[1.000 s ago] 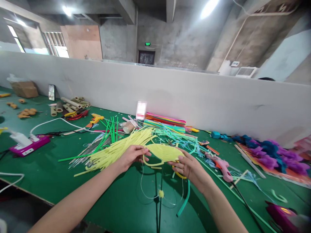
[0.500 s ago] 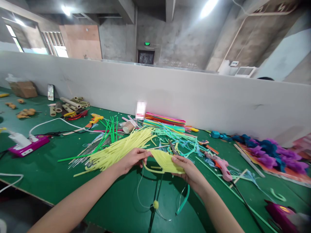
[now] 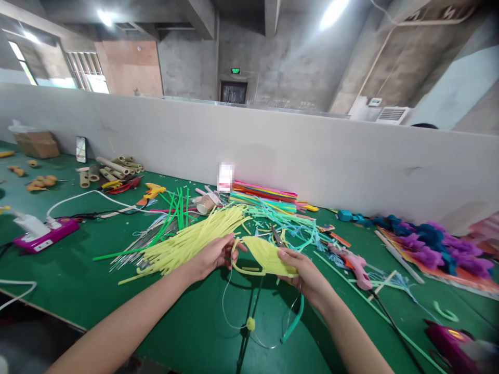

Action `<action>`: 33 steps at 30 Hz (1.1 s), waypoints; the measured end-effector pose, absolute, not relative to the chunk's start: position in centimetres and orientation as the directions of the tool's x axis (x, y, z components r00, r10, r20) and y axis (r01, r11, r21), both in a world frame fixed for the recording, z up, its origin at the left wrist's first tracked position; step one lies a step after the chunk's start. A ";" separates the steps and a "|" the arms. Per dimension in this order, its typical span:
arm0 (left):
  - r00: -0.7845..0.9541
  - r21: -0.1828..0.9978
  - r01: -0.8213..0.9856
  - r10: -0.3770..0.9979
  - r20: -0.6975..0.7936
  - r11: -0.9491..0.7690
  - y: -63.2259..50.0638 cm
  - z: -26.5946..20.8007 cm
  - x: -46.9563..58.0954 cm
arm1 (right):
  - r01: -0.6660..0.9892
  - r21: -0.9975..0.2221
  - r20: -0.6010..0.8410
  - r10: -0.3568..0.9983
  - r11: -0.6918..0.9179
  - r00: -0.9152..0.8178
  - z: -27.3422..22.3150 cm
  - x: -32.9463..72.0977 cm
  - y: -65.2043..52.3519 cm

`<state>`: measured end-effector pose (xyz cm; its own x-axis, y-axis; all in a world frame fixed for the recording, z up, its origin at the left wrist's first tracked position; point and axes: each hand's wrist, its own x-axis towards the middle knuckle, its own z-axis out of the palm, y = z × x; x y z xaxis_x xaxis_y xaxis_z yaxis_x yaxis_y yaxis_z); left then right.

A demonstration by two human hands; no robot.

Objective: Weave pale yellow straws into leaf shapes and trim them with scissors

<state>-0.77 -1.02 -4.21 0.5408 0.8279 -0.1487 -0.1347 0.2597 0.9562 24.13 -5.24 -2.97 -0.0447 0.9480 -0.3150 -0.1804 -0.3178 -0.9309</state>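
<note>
My right hand (image 3: 304,267) grips the right end of a yellow fan-shaped piece (image 3: 265,254) made of fuzzy pipe cleaners laid side by side, thumb on top. At its left end a loose yellow pipe cleaner (image 3: 249,271) curves round in a loop. The curled fingers of my left hand (image 3: 218,254) are closed about that loop's upper bend, partly hiding it. Below hangs a thin clear wire (image 3: 223,306) with a small yellow ball (image 3: 250,324) on it. A teal pipe cleaner (image 3: 294,322) dangles beneath my right hand.
Yellow pipe cleaners (image 3: 195,236) lie heaped beyond my left hand. Scissors (image 3: 277,236) rest behind the yellow piece. A pink glue gun (image 3: 360,272) lies to the right, a yellow glue gun (image 3: 154,191) farther left. A purple power strip (image 3: 47,236) sits left, before a white partition (image 3: 175,140).
My left fingers have shifted from the yellow piece's left tip to the loop beside it, opening a small gap. My right hand keeps its grip and has moved slightly right.
</note>
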 end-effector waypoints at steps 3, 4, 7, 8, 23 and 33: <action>0.560 0.960 -0.121 0.816 -0.143 0.251 -1.0 -4.4 -0.8 | -0.189 -0.930 -0.312 0.949 -0.314 -0.043 -3.0 24.1 -5.3; 0.571 0.963 -0.111 0.809 -0.141 0.246 -1.0 -4.5 -0.8 | -0.195 -0.930 -0.309 0.950 -0.311 -0.042 -3.0 24.2 -5.3; 0.582 0.962 -0.100 0.799 -0.151 0.254 -0.9 -5.0 -0.8 | -0.212 -0.930 -0.301 0.953 -0.301 -0.037 -3.0 24.3 -5.3; 0.569 0.957 -0.111 0.807 -0.159 0.266 -0.8 -5.1 -0.8 | -0.217 -0.930 -0.298 0.954 -0.298 -0.035 -3.0 24.3 -5.3; 0.478 0.932 -0.169 0.854 -0.206 0.320 -0.7 -4.7 -0.7 | -0.577 -0.810 -0.242 0.957 -0.108 0.160 -1.9 25.7 -4.9; 0.517 0.995 -0.044 0.854 -0.054 0.090 -1.8 -4.0 -0.3 | -0.693 -0.708 -0.324 0.935 -0.139 0.143 -2.3 25.0 -4.5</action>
<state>-0.25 -1.80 -3.97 0.5167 0.8544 -0.0544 -0.0442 0.0901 0.9950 25.04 -4.54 -2.30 0.1425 0.9354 -0.3237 -0.6927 -0.1393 -0.7076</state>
